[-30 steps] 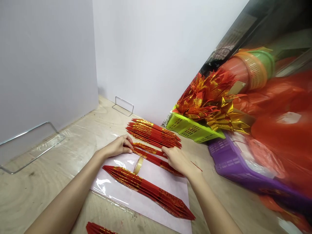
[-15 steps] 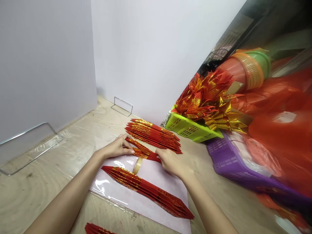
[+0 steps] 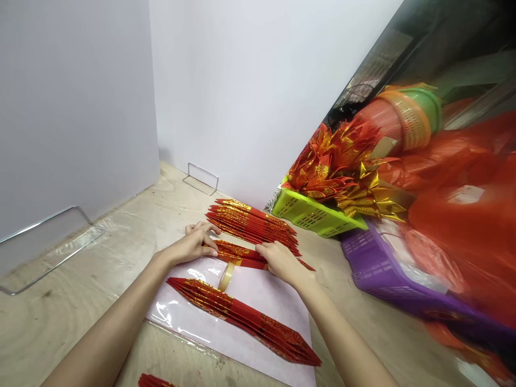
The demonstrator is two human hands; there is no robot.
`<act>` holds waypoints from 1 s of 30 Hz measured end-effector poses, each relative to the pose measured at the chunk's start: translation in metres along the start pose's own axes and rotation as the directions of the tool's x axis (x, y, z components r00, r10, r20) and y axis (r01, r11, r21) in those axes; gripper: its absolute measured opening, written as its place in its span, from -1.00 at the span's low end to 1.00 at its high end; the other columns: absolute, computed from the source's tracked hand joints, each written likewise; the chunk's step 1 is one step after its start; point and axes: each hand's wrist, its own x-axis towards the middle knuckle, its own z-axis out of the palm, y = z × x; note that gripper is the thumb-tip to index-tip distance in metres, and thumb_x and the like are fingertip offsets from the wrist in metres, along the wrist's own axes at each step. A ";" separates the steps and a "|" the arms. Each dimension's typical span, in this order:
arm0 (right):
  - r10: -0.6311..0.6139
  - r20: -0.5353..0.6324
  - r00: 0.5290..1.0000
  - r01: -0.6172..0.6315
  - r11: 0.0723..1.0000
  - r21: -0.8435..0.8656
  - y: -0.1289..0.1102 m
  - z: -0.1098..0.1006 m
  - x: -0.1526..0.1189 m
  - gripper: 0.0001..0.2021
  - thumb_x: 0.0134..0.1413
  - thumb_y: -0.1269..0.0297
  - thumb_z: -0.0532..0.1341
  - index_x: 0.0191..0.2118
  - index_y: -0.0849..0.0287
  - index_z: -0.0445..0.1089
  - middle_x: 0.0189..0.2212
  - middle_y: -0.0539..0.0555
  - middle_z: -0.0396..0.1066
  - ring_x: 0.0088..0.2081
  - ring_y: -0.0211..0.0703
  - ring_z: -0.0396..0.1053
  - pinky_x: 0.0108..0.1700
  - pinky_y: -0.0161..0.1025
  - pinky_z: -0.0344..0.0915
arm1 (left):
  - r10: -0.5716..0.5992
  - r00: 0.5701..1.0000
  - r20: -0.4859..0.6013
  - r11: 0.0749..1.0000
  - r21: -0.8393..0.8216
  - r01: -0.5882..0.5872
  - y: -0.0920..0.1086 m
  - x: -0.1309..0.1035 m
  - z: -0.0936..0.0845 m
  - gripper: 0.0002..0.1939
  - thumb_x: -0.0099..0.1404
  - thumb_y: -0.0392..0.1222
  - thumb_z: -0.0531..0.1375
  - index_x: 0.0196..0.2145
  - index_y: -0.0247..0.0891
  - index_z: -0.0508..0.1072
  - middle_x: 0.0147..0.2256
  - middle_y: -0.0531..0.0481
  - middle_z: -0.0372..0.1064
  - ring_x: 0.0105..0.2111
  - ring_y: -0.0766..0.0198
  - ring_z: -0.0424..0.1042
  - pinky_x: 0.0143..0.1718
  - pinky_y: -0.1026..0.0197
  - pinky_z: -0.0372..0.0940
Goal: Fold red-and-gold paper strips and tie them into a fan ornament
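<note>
Between my hands lies a red and gold folded paper strip [image 3: 242, 257] with pointed ends. My left hand [image 3: 195, 244] pinches its left part, fingers curled. The fingers of my right hand [image 3: 280, 259] are closed on its right part, and one pointed tip shows beyond them. Just below stands a roll of tape [image 3: 226, 277] on its edge. Nearer me, a pleated stack of the same red and gold paper [image 3: 242, 317] rests on a pale, plastic-covered sheet [image 3: 185, 317]. Behind my hands sits another fanned stack of folded papers [image 3: 252, 223].
A lime green basket [image 3: 318, 215] full of red and gold folded paper stands at right, beside a purple basket [image 3: 387, 285]. Wire stands [image 3: 201, 180] rest by the white wall. Another red paper piece [image 3: 155, 380] shows at the wooden table's [image 3: 60, 322] near edge.
The paper strip in my hands has gone from partly raised and spread to flatter on the sheet. Its right tip now shows past my right hand.
</note>
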 end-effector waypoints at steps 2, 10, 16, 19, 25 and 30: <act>-0.013 -0.002 1.000 0.013 1.000 -0.012 0.001 0.003 0.002 -0.70 0.10 0.69 -0.01 -0.27 0.19 0.34 -0.27 0.11 0.47 -0.28 -0.15 0.35 -0.26 -0.26 0.02 | 0.002 1.000 -0.024 1.000 0.000 -0.002 -0.002 0.001 0.001 -0.82 0.21 -0.02 0.27 -0.45 -0.13 0.58 0.04 0.01 0.33 0.14 -0.05 0.10 0.22 -0.24 -0.25; -0.060 -0.057 0.997 0.062 0.997 0.044 -0.009 0.020 -0.002 -0.72 0.19 0.63 -0.03 -0.29 0.20 0.37 -0.33 0.10 0.43 -0.34 -0.16 0.31 -0.23 -0.23 0.09 | -0.033 0.997 -0.072 0.996 -0.089 0.026 -0.002 0.001 0.002 -0.75 0.16 -0.16 0.26 -0.19 -0.18 0.39 -0.19 0.01 0.41 -0.12 0.16 0.37 -0.04 0.10 0.25; -0.031 -0.180 0.983 0.062 0.984 0.166 -0.011 0.027 -0.007 -0.78 0.29 0.46 0.00 -0.26 0.22 0.40 -0.16 0.20 0.35 -0.15 -0.06 0.27 -0.10 -0.16 0.19 | -0.101 0.995 -0.013 0.993 -0.059 0.100 -0.005 -0.004 -0.009 -0.49 -0.02 -0.24 0.35 -0.06 -0.17 0.41 -0.10 -0.02 0.42 -0.10 0.10 0.37 -0.02 0.08 0.24; -0.045 -0.199 0.979 0.096 0.962 0.255 -0.009 0.031 -0.009 -0.81 0.27 0.47 0.05 -0.25 0.19 0.40 -0.15 0.15 0.36 -0.14 -0.10 0.29 -0.07 -0.17 0.22 | -0.128 0.992 -0.009 0.991 -0.027 0.128 -0.009 -0.005 -0.012 -0.54 0.01 -0.18 0.34 -0.07 -0.19 0.47 -0.13 -0.06 0.43 -0.07 0.03 0.36 0.01 0.03 0.21; -0.045 -0.222 0.974 0.134 0.905 0.405 -0.010 0.037 -0.010 -0.82 0.23 0.49 0.09 -0.34 0.18 0.39 -0.27 0.09 0.36 -0.23 -0.16 0.31 -0.14 -0.23 0.27 | -0.081 0.996 0.027 0.996 -0.042 0.082 -0.008 -0.004 -0.011 -0.77 0.11 -0.10 0.27 -0.25 -0.17 0.54 -0.22 -0.01 0.44 -0.15 0.11 0.39 -0.06 0.14 0.24; -0.027 -0.239 0.971 0.143 0.862 0.486 -0.013 0.045 -0.011 -0.84 0.24 0.46 0.11 -0.23 0.15 0.43 -0.20 0.08 0.38 -0.15 -0.18 0.33 -0.04 -0.23 0.27 | -0.096 0.995 -0.028 0.995 -0.034 0.095 -0.014 -0.002 -0.003 -0.81 0.08 -0.15 0.25 -0.31 -0.21 0.43 -0.26 0.01 0.40 -0.22 0.15 0.37 -0.17 0.16 0.26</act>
